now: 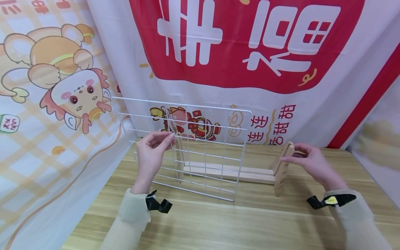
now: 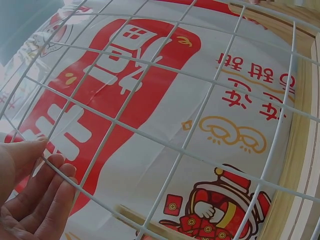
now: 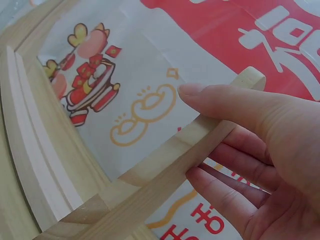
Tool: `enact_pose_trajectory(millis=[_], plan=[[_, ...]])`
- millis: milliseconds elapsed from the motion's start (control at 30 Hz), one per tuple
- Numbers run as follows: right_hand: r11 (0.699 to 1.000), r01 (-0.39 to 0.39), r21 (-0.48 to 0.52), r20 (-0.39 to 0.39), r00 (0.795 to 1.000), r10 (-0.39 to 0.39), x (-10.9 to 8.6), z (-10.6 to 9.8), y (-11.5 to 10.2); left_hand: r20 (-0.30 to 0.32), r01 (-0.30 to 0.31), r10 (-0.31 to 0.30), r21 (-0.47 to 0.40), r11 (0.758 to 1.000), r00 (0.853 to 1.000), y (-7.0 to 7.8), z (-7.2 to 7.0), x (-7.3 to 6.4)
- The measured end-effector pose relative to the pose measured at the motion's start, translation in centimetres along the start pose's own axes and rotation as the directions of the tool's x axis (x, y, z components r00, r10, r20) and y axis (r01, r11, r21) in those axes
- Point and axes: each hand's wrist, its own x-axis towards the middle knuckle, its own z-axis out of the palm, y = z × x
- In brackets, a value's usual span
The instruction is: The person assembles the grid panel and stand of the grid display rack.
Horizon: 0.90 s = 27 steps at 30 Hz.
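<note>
My left hand (image 1: 151, 152) pinches a white wire grid panel (image 1: 205, 158) between thumb and fingers, near its left middle. The panel stands tilted, in front of the left part of a wooden stand. In the left wrist view, the thumb and fingertips (image 2: 46, 145) meet at one wire (image 2: 114, 121). The stand has a grooved crossbar (image 1: 259, 177) low between two uprights. My right hand (image 1: 309, 163) grips the top of the right upright (image 1: 282, 170), thumb on one side and fingers on the other, as the right wrist view also shows. Behind the wires is the left upright (image 1: 180, 156). Whether panel and stand touch cannot be told.
A wood-grain table (image 1: 218, 225) lies beneath everything. A printed cloth with red and white characters (image 1: 250, 76) hangs close behind the stand. Another cloth with a cartoon figure (image 1: 72, 80) covers the left side. Black straps (image 1: 331, 200) circle both wrists.
</note>
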Motion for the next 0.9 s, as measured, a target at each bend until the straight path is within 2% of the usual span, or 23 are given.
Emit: enact_pose_trajectory(millis=[367, 600, 900], plan=[[1.000, 0.001, 0.006, 0.034, 0.999, -0.001, 0.9, 0.9, -0.9, 0.008, 0.008, -0.008, 0.002, 1.000, 1.000, -0.1, -0.1, 0.0], [1.000, 0.027, 0.009, 0.035, 0.999, -0.028, 1.4, 1.5, -1.1, 0.009, 0.008, -0.008, -0.001, 1.000, 1.000, 0.1, -0.1, 0.0], [0.999, 0.015, 0.036, 0.024, 1.000, -0.016, 1.4, 1.8, -0.9, 0.013, 0.003, -0.004, 0.002, 1.000, 1.000, 0.0, -0.2, -0.1]])
